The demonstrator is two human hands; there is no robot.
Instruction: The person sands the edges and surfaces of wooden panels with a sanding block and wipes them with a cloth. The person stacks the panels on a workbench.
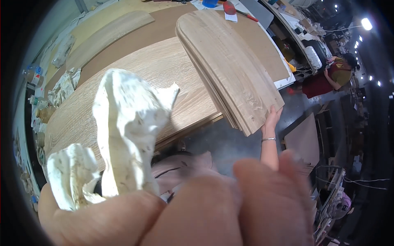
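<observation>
My left hand (164, 217) is raised very close to the camera, large and blurred along the lower edge. A crumpled, stained white cloth (131, 119) is pinched in its closed fingers, standing up in front of the tabletop. Farther off to the right, my right hand (271, 121), with a bracelet on the wrist, grips the near right corner of a stack of round-ended wooden boards (230, 61). This stack lies over a large wood-grain panel (164, 57) and juts past its near edge. Part of the panel is hidden behind the cloth.
A long board (111, 37) lies at the far left beside plastic bottles (33, 76) and a crumpled cloth (65, 86). Red cup-shaped object (229, 7) and red-handled tool (247, 17) sit at the far edge. Someone in a dark red apron (320, 85) stands at right, near leaning panels (303, 139).
</observation>
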